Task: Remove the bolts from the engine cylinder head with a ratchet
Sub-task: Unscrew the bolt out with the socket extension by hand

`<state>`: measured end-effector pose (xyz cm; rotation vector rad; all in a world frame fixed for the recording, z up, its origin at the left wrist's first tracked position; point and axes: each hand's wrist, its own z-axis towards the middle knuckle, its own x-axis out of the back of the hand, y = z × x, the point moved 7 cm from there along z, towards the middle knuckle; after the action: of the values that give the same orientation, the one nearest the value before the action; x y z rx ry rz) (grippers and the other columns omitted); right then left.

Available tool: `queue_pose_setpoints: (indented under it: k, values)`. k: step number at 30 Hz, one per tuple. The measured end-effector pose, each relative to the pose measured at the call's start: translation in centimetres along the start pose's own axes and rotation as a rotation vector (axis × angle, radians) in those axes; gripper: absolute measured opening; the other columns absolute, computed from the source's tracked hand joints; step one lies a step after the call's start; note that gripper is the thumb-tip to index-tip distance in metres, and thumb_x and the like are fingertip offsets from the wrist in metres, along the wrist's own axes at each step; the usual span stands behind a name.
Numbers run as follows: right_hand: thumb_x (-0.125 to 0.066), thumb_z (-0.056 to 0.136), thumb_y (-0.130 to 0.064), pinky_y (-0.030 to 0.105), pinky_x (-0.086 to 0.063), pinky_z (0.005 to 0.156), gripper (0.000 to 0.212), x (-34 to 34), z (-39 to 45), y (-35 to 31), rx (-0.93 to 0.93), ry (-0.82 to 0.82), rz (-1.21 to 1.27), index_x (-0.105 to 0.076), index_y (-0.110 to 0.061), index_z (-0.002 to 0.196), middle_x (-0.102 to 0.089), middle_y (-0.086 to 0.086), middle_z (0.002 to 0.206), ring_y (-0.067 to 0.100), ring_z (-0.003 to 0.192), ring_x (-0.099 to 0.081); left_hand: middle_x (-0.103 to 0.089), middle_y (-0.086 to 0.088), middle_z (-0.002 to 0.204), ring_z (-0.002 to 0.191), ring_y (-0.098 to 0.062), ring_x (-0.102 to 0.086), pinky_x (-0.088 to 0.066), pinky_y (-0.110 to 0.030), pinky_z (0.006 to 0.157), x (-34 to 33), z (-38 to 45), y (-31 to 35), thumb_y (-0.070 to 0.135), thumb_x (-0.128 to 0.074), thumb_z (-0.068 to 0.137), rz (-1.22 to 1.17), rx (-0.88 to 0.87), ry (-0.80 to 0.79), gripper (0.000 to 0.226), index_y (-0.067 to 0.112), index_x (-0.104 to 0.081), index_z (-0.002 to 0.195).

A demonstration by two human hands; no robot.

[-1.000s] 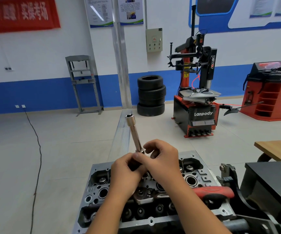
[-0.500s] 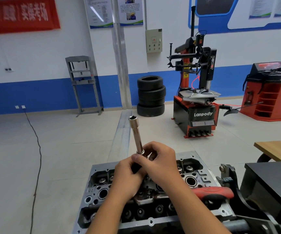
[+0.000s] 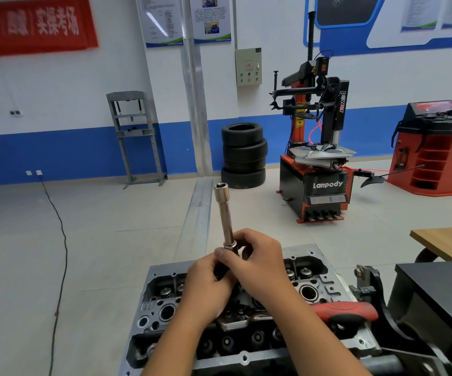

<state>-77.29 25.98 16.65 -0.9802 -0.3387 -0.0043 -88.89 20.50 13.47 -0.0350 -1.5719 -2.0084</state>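
A grey engine cylinder head [image 3: 325, 283] lies on a stand below me, its valve springs and round bores showing. Above its middle I hold a long chrome socket extension [image 3: 225, 213] upright, socket end up. My left hand [image 3: 205, 289] grips the dark lower part of the tool. My right hand [image 3: 257, 264] pinches the tool just under the chrome shaft's collar. A red-handled ratchet [image 3: 347, 312] lies across the head's right side, partly hidden by my right forearm.
A black stand bracket [image 3: 374, 291] and a black box [image 3: 436, 302] sit right of the head. A wooden table corner [image 3: 447, 242] is at right. Farther off stand a tyre changer [image 3: 317, 147], stacked tyres [image 3: 243, 156], a red balancer [image 3: 436, 150] and a grey press frame [image 3: 135, 137].
The socket extension has sunk a little and tipped more upright. Both hands keep their hold and have shifted slightly lower over the head.
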Motion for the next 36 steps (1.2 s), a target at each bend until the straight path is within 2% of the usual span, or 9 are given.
queue_pose_setpoints:
  k: [3,8,11,14,20,24,29,33,36]
  values:
    - [-0.08,0.086,-0.029,0.024,-0.052,0.073,0.009,-0.1,0.0,0.2,-0.004,-0.023,0.016,-0.072,-0.028,0.091,-0.07,-0.014,0.084,0.005,0.08,-0.065,-0.079,0.015,0.101,0.094,-0.008,-0.075,-0.062,-0.037,0.082,-0.7,-0.2,0.5,0.022,-0.058,0.1,-0.015,-0.019,-0.102,0.034,0.05,-0.07,0.114]
    - [-0.078,0.085,-0.036,0.027,-0.053,0.073,0.01,-0.1,-0.1,-0.1,-0.005,-0.036,0.034,-0.073,-0.03,0.092,-0.071,-0.017,0.087,0.004,0.077,-0.064,-0.079,0.019,0.091,0.087,0.0,-0.075,-0.055,-0.013,0.068,0.2,-0.3,0.7,0.007,-0.069,0.093,-0.041,-0.048,0.02,0.045,0.052,-0.074,0.098]
    - [-0.074,0.078,-0.048,0.021,-0.045,0.065,0.018,0.1,-0.1,-0.2,-0.003,-0.009,0.041,-0.073,-0.033,0.087,-0.07,-0.018,0.084,0.002,0.066,-0.056,-0.08,0.012,0.084,0.081,-0.008,-0.077,-0.06,-0.024,0.063,0.7,-0.1,0.2,0.008,-0.079,0.087,-0.085,-0.008,0.089,0.04,0.047,-0.078,0.093]
    - [-0.078,0.086,-0.035,0.02,-0.044,0.066,0.008,0.0,-0.2,-0.3,0.014,-0.016,0.032,-0.074,-0.029,0.091,-0.071,-0.014,0.084,0.002,0.071,-0.059,-0.08,0.009,0.088,0.081,-0.016,-0.077,-0.064,-0.038,0.07,0.2,-0.2,0.3,0.011,-0.069,0.096,-0.067,-0.002,0.004,0.041,0.052,-0.075,0.101]
    - [-0.073,0.082,-0.044,0.022,-0.046,0.067,0.015,0.1,-0.2,-0.1,-0.007,-0.007,0.06,-0.074,-0.031,0.089,-0.071,-0.017,0.085,0.001,0.072,-0.06,-0.08,0.014,0.093,0.09,-0.003,-0.076,-0.058,-0.02,0.072,0.1,-0.3,0.8,0.005,-0.07,0.094,-0.077,-0.031,-0.001,0.042,0.045,-0.077,0.104]
    - [-0.07,0.07,-0.058,0.026,-0.046,0.064,0.027,0.1,-0.1,0.0,-0.021,0.029,0.06,-0.074,-0.033,0.081,-0.07,-0.018,0.082,0.003,0.063,-0.056,-0.08,0.011,0.086,0.082,-0.008,-0.077,-0.061,-0.026,0.067,0.7,-0.2,0.2,0.016,-0.08,0.088,-0.093,0.004,0.075,0.032,0.046,-0.079,0.099]
    - [-0.065,0.075,-0.058,0.023,-0.046,0.067,0.028,0.2,-0.1,0.3,-0.026,0.029,0.07,-0.073,-0.032,0.081,-0.071,-0.018,0.082,0.003,0.071,-0.062,-0.079,0.017,0.1,0.095,-0.005,-0.075,-0.062,-0.034,0.083,-0.7,-0.3,0.7,0.017,-0.06,0.104,-0.017,-0.026,-0.12,0.037,0.052,-0.07,0.111]
    - [-0.066,0.075,-0.057,0.029,-0.051,0.068,0.029,0.1,0.0,0.3,-0.04,0.024,0.089,-0.074,-0.029,0.079,-0.072,-0.015,0.079,0.006,0.07,-0.064,-0.079,0.021,0.096,0.094,0.002,-0.074,-0.059,-0.021,0.08,0.1,-0.3,0.9,0.011,-0.072,0.093,-0.03,-0.064,0.014,0.046,0.055,-0.075,0.105]
    - [-0.071,0.07,-0.059,0.025,-0.047,0.064,0.026,0.2,-0.1,0.4,-0.05,0.038,0.074,-0.072,-0.034,0.076,-0.072,-0.017,0.079,0.004,0.064,-0.061,-0.079,0.021,0.089,0.088,0.005,-0.074,-0.06,-0.023,0.078,0.9,-0.2,0.3,0.02,-0.081,0.084,-0.03,-0.009,0.116,0.028,0.043,-0.08,0.099]
